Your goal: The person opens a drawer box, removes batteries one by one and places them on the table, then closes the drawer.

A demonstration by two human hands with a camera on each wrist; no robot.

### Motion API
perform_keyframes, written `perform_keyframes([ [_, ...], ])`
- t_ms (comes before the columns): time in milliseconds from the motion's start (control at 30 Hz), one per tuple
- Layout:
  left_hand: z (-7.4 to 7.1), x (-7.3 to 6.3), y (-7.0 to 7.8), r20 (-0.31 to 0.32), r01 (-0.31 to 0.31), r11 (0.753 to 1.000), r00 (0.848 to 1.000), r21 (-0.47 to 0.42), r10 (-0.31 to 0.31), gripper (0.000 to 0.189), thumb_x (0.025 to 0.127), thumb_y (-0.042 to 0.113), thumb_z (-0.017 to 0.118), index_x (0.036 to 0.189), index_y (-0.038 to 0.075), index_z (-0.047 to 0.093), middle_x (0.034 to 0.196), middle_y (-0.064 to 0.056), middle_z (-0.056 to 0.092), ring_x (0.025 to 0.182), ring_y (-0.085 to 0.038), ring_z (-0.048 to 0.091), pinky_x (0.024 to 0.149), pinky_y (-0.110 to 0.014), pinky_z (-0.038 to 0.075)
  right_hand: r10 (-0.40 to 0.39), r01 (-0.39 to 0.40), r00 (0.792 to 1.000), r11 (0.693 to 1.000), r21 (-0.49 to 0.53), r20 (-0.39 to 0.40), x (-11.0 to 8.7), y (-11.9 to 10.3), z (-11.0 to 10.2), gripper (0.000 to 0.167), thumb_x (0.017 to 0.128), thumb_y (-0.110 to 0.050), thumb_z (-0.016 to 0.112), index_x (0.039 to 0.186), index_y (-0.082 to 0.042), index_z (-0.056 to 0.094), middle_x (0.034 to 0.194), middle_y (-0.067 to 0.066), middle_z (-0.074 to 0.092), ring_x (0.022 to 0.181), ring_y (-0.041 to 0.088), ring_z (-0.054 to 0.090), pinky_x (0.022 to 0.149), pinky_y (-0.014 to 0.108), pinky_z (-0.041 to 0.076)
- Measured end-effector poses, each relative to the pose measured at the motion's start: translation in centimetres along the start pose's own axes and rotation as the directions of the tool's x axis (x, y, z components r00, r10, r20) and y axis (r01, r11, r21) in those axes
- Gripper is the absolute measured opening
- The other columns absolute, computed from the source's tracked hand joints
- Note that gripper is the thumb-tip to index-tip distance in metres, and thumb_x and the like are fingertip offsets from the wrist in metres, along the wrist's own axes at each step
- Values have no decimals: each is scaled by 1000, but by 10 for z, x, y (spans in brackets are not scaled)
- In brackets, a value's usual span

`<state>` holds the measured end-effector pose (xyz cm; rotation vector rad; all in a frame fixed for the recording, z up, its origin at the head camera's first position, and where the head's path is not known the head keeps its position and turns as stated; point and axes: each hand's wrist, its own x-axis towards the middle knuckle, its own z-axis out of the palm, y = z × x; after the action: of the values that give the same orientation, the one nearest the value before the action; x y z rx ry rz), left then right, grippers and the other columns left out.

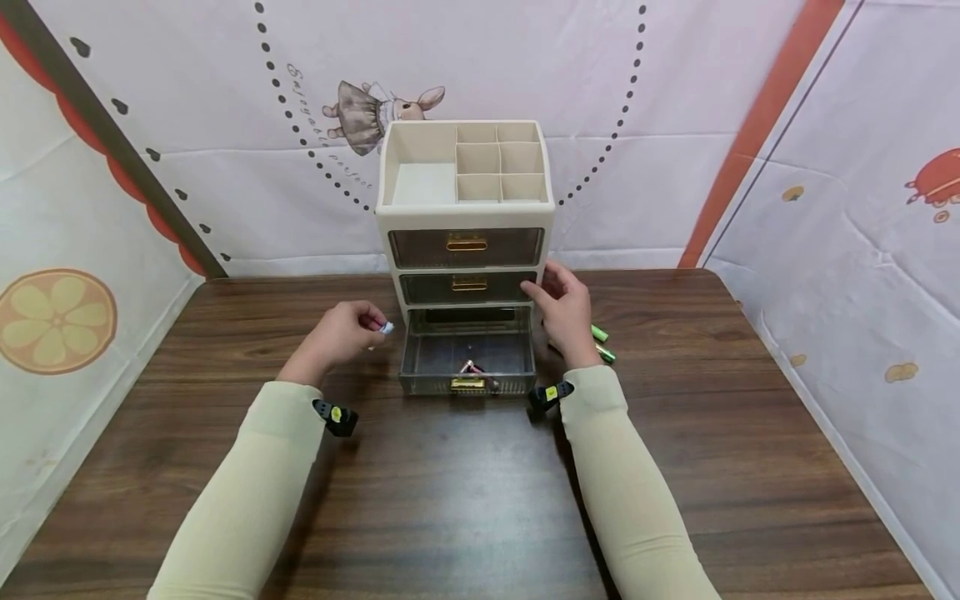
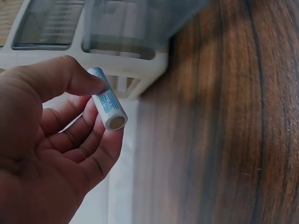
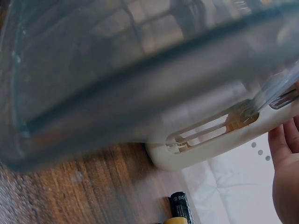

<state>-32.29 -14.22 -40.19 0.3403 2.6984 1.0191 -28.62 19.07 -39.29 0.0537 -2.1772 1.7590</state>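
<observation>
My left hand [image 1: 347,335] pinches a white battery [image 2: 110,105] with blue lettering between thumb and fingers, just left of the drawer organizer [image 1: 465,217]. The battery's flat end faces the left wrist camera. On the other side, my right hand [image 1: 568,312] holds the organizer's right edge, thumb at the front and fingers along the side. The clear bottom drawer [image 1: 427,387] is pulled out, and small shiny batteries [image 1: 469,367] lie in it near its gold handle. The two drawers above it are closed.
Green batteries [image 1: 600,333] lie on the wooden table [image 1: 465,483] behind my right wrist. A black battery [image 3: 179,203] shows beside the organizer in the right wrist view. Open compartments [image 1: 423,183] top the organizer, and a printed cloth [image 1: 600,83] hangs behind it.
</observation>
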Motion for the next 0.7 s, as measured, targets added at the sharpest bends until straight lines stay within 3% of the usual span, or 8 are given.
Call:
perform_keyframes([
  [400,9,9,-10,-4,1,988,1000,154,0,11,87,11,64,95,2,67,89,-10,65,78,-20,58,69,-30,47,-11,11,1000,1000,-4,-1,0,1,1,42,90,-18,70,129,-8,60,122,14,65,111,26,63,92,36,52],
  [700,13,18,-15,3,17,979,1000,202,-18,10,86,8,65,93,2,67,84,-9,64,72,-20,57,68,-31,45,-21,21,1000,1000,-5,0,0,1,1,42,90,-17,70,130,-7,60,123,15,65,111,27,63,92,38,51],
])
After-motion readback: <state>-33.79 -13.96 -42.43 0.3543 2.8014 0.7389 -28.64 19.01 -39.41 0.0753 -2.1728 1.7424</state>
